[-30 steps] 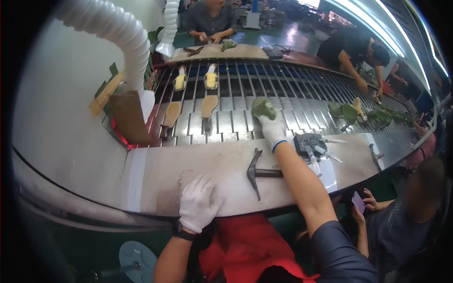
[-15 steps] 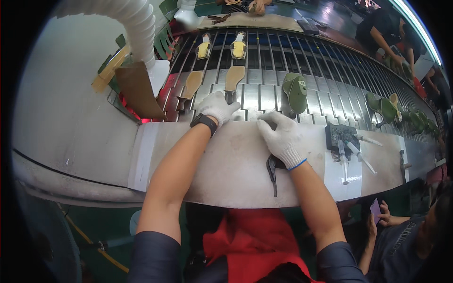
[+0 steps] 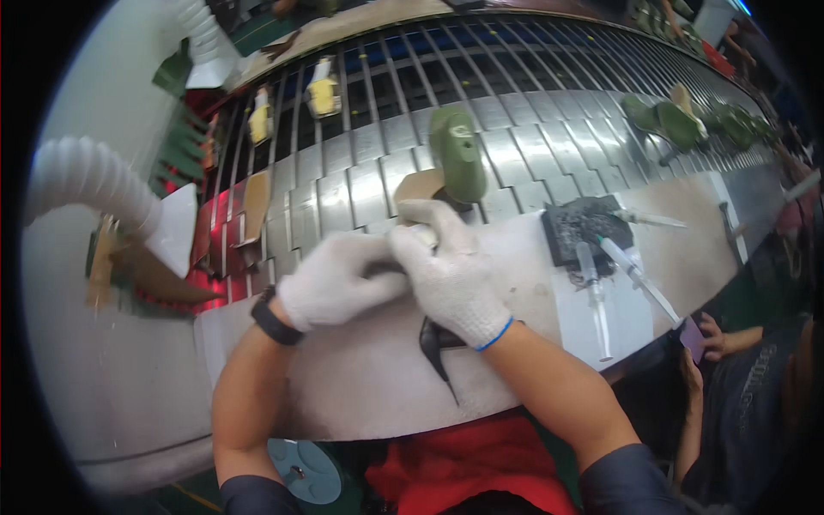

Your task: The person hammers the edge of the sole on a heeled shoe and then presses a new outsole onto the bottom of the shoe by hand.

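Observation:
My right hand [image 3: 453, 279], in a white knit glove with a blue cuff edge, is closed with bent fingers at a tan insole [image 3: 419, 184]. The insole's wide end shows beyond the fingers; its other end is hidden. Close against it on the left, my gloved left hand [image 3: 339, 279] is blurred, its fingertips partly hidden by the right hand. A green shoe last [image 3: 460, 154] stands on the slatted metal conveyor [image 3: 378, 172] just past my right fingers. Under my right wrist, a black tool with a thin curved tip [image 3: 436, 352] lies on the pale work board [image 3: 343, 386].
To the right, several syringes [image 3: 595, 300] lie around a black block [image 3: 571, 227]. Another tan insole [image 3: 256, 208] and two yellow-topped pieces [image 3: 324, 93] rest on the conveyor. A white hose nozzle [image 3: 172, 232] juts in at left. Green lasts [image 3: 678, 124] stand farther right; a person holds a phone [image 3: 691, 339].
The insole has left its spot on the conveyor and is at my right hand. Both hands have come together. The view has turned and shifted.

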Demonstrator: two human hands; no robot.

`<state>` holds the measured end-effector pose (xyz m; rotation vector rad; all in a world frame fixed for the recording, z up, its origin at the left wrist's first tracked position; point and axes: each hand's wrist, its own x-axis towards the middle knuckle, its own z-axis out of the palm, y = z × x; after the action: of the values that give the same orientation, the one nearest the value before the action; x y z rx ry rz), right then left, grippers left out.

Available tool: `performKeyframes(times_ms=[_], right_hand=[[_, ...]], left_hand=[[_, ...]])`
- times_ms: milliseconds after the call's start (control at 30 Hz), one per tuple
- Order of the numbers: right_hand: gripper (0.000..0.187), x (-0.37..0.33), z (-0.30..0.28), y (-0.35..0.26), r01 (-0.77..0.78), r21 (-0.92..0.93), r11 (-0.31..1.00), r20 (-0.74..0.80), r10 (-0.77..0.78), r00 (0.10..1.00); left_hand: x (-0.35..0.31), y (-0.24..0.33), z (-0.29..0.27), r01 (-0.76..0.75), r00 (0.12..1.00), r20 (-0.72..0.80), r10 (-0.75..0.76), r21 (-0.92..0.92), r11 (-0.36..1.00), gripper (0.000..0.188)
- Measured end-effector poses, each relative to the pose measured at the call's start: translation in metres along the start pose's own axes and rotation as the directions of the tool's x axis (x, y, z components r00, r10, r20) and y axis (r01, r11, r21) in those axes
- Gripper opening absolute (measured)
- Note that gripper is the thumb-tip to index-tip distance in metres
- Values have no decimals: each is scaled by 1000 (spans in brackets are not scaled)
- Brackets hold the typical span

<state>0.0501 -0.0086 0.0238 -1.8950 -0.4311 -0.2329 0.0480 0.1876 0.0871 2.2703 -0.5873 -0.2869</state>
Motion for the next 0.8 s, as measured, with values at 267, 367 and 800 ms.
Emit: performKeyframes(times_ms=[267, 367, 800], right_hand=[[34, -2, 20, -10, -318, 292, 902, 99, 302, 948], [32, -12, 37, -6, -217, 335, 917, -6, 232, 973], [31, -15, 37, -13, -196, 353, 915, 19, 202, 979]], left_hand=[[141, -274, -117, 567, 671, -670, -318, 188, 802, 88], [210, -342, -161, 714, 522, -808, -273, 240, 658, 125], [196, -360, -146, 596, 490, -839, -237, 124, 793, 102]])
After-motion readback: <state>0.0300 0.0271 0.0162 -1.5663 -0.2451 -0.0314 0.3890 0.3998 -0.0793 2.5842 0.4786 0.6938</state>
